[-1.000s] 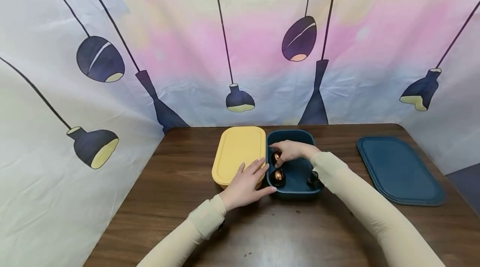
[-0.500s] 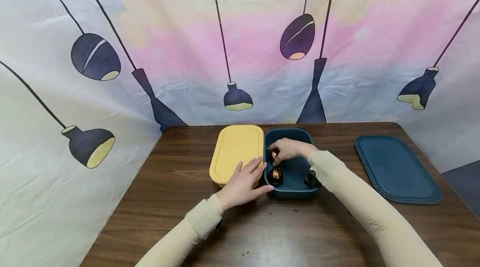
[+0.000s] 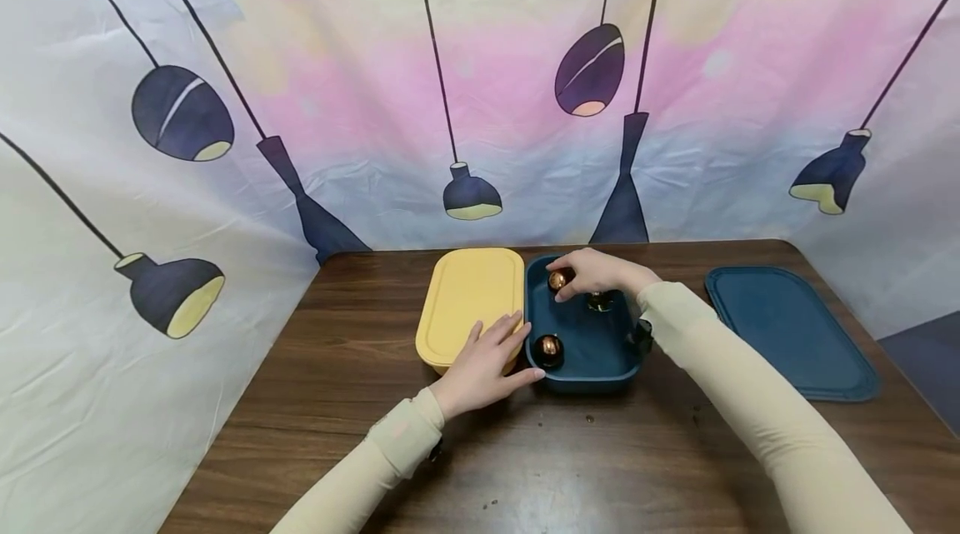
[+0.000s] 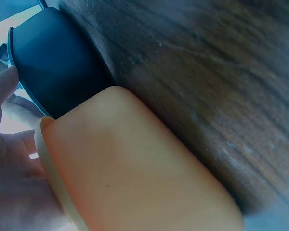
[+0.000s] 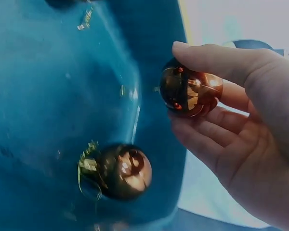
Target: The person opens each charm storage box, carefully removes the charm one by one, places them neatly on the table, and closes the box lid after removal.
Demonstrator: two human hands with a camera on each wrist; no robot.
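My right hand (image 3: pixel 603 271) pinches a shiny copper-brown bauble (image 5: pixel 190 90) between thumb and fingers, at the far left of the dark blue box (image 3: pixel 592 380). A second copper bauble (image 3: pixel 549 351) lies in the near left corner of that box. Another bauble (image 5: pixel 127 171) with a gold cord loop shows inside the box in the right wrist view. Something gold and shiny (image 3: pixel 599 301) sits under the right wrist, partly hidden. My left hand (image 3: pixel 480 371) rests spread, fingers on the yellow lidded box (image 3: pixel 476 292) and thumb at the blue box's near left rim.
A flat dark blue lid (image 3: pixel 791 334) lies to the right on the brown wooden table (image 3: pixel 570 467). Both boxes stand side by side near the table's back edge. Behind them hangs a cloth (image 3: pixel 375 101) printed with lamps.
My right hand has moved toward the far end of the blue box with the pinched bauble. The gold shiny thing has come into sight. The left hand stays in place.
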